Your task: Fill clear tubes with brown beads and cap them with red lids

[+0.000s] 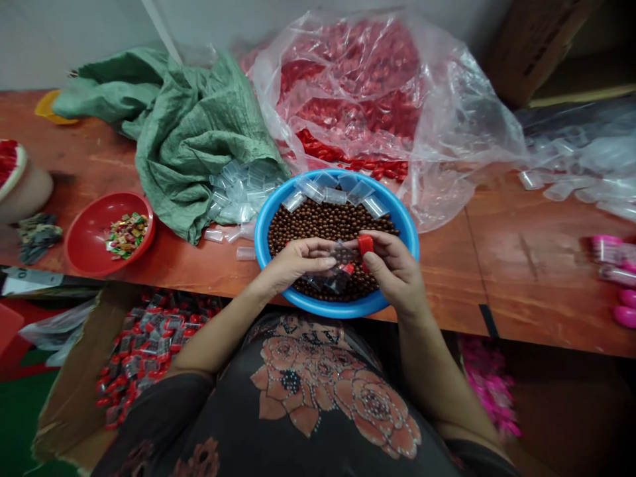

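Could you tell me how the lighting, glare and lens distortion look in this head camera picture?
In the head view, light is soft and even on the blue basin; white glare streaks the clear plastic bag; the wide lens bows the table edge, corners darken; the left hand and right hand, on a small clear tube and red cap, look slightly soft.

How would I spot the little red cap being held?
Find the blue bowl of brown beads at the table's front edge. Two hands meet above it; the right hand pinches the red cap, the only bright red piece over the beads.
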The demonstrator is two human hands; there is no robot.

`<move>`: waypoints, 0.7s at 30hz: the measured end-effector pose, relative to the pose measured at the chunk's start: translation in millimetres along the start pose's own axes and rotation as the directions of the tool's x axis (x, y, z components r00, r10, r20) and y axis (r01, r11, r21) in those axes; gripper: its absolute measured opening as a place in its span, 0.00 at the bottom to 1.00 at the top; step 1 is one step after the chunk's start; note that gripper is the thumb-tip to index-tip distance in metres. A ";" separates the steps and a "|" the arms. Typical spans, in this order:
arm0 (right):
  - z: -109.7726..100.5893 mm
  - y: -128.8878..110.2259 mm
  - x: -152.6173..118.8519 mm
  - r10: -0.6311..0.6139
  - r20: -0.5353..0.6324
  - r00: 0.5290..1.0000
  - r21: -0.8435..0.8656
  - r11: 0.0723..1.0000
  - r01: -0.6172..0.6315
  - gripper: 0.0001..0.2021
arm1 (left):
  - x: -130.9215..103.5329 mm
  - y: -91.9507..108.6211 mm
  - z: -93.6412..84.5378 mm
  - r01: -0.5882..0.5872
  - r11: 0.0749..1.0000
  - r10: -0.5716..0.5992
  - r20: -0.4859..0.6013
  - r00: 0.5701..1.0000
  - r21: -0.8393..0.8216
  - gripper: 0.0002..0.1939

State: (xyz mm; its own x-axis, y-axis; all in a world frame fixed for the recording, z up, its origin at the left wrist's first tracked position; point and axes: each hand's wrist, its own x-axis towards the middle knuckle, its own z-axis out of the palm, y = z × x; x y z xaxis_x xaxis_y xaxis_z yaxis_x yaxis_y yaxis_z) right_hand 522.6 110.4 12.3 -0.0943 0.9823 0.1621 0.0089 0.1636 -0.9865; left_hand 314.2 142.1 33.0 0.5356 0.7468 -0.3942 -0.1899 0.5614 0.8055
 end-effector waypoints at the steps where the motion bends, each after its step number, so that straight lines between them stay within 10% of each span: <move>1: -0.3 0.0 0.0 -0.006 -0.008 1.000 0.002 1.000 0.006 0.16 | 0.3 -1.7 0.0 0.004 1.000 -0.004 0.001 1.000 0.003 0.22; 21: 2.4 -0.4 -6.0 -0.050 -0.063 0.997 0.006 0.999 0.051 0.15 | -1.1 -9.3 4.1 0.001 0.997 0.000 0.017 1.000 -0.079 0.25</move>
State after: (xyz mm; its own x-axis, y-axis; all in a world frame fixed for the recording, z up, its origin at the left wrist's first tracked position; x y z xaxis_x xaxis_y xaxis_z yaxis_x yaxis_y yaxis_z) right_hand 520.7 104.2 11.7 -0.0313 0.9766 0.2129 -0.0019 0.2129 -0.9771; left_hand 318.7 134.6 27.7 0.5497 0.7407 -0.3863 -0.2535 0.5885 0.7677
